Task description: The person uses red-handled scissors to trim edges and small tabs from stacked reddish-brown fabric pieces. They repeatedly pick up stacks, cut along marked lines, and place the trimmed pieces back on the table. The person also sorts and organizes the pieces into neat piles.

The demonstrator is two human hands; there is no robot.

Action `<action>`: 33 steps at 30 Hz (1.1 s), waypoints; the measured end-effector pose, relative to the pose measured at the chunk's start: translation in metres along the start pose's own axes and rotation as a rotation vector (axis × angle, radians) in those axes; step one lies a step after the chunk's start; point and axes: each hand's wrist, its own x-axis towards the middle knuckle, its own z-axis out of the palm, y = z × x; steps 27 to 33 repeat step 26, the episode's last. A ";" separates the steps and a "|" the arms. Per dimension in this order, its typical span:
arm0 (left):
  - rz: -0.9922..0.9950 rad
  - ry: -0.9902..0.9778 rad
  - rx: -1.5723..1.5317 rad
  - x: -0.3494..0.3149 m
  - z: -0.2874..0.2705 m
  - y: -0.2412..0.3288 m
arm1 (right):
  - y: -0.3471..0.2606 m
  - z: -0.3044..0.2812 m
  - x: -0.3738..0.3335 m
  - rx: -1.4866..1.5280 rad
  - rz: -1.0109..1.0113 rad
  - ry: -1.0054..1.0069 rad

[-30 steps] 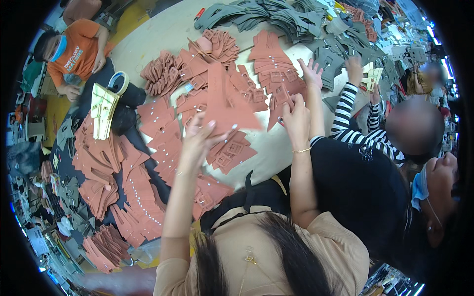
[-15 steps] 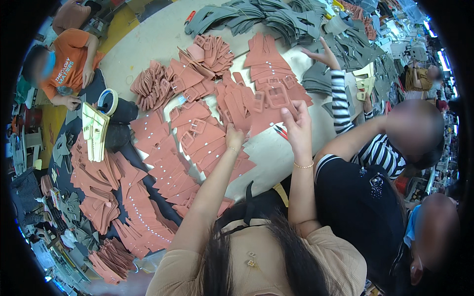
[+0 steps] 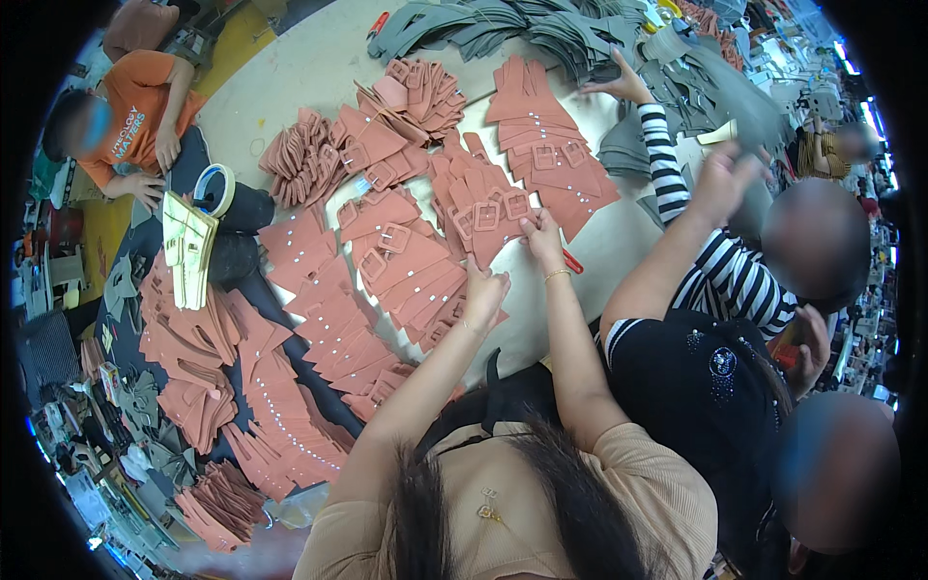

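Between both hands, over the table, is a salmon-pink cut leather piece with a square buckle shape (image 3: pixel 487 215). My left hand (image 3: pixel 486 292) is closed on its near edge, the thumb and fingers pinched together. On its right edge, near a second buckle shape, my right hand (image 3: pixel 543 238) is pinched closed. Under and beyond it lies a pile of similar strap-like pieces (image 3: pixel 462 172). To the left of my left hand, fanned rows of buckle pieces (image 3: pixel 396 256) overlap. A red-handled tool (image 3: pixel 572 261) lies just beside my right hand, partly hidden.
Grey cut pieces (image 3: pixel 464 34) are heaped along the far side of the pale table (image 3: pixel 304 72). A tape roll (image 3: pixel 213 190) and cream patterns (image 3: pixel 187 251) stand at left. Co-workers' arms (image 3: pixel 667 169) reach in from the right; a person in orange (image 3: pixel 145 111) sits at far left.
My right hand has come down and left, bringing the buckle piece away from the right-hand fan. My left hand has shifted right and nearer to meet it. A co-worker's arm has reached farther out.
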 end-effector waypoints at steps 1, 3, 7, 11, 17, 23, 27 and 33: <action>0.001 -0.044 0.021 -0.011 0.001 0.000 | 0.000 0.000 0.000 -0.118 -0.058 0.033; -0.015 -0.090 0.068 -0.033 -0.005 -0.004 | 0.000 0.003 -0.004 -0.356 -0.142 0.104; -0.032 -0.272 0.231 -0.070 -0.041 -0.013 | -0.005 0.013 -0.027 -0.561 -0.406 0.412; -0.059 -0.280 0.325 -0.116 -0.108 -0.030 | -0.012 0.025 -0.062 -0.579 -0.522 0.435; -0.036 -0.030 0.245 -0.193 -0.187 -0.067 | -0.028 0.076 -0.132 -0.423 -0.650 0.110; 0.088 0.225 0.042 -0.257 -0.224 -0.128 | -0.060 0.146 -0.203 -0.307 -0.761 -0.279; 0.090 0.358 -0.009 -0.277 -0.234 -0.179 | -0.073 0.200 -0.252 -0.279 -0.854 -0.526; 0.090 0.358 -0.009 -0.277 -0.234 -0.179 | -0.073 0.200 -0.252 -0.279 -0.854 -0.526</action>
